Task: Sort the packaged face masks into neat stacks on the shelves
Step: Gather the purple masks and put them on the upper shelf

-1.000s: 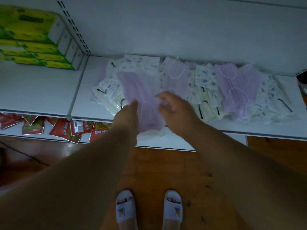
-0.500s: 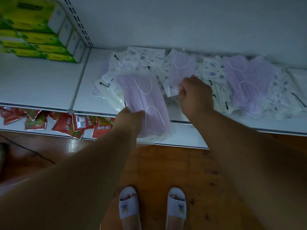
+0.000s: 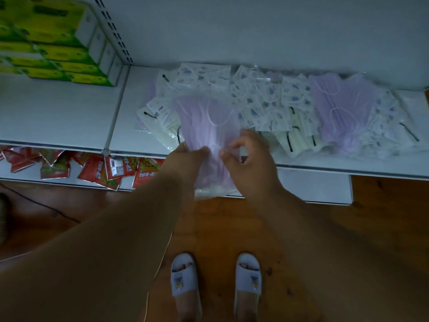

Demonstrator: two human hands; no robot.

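While the left hand (image 3: 185, 156) pinches the lilac mask pack (image 3: 209, 126) overhanging the shelf (image 3: 130, 117) front edge, steadying it for stacking, the right hand (image 3: 248, 156) hovers beside, fingers loosely curled, holding nothing; printed packs (image 3: 262, 101) sprawl behind.

Far left of the hands and beyond them, green and yellow boxes (image 3: 58, 43) are stacked against a slotted upright (image 3: 113, 31); below and left of the hands, red snack packets (image 3: 97, 170) lie jumbled on the lower shelf (image 3: 325, 189); beneath the hands, white slippers (image 3: 183, 277) stand on the wooden floor (image 3: 383, 217); a thin dark cable (image 3: 46, 205) crosses the floor at left.
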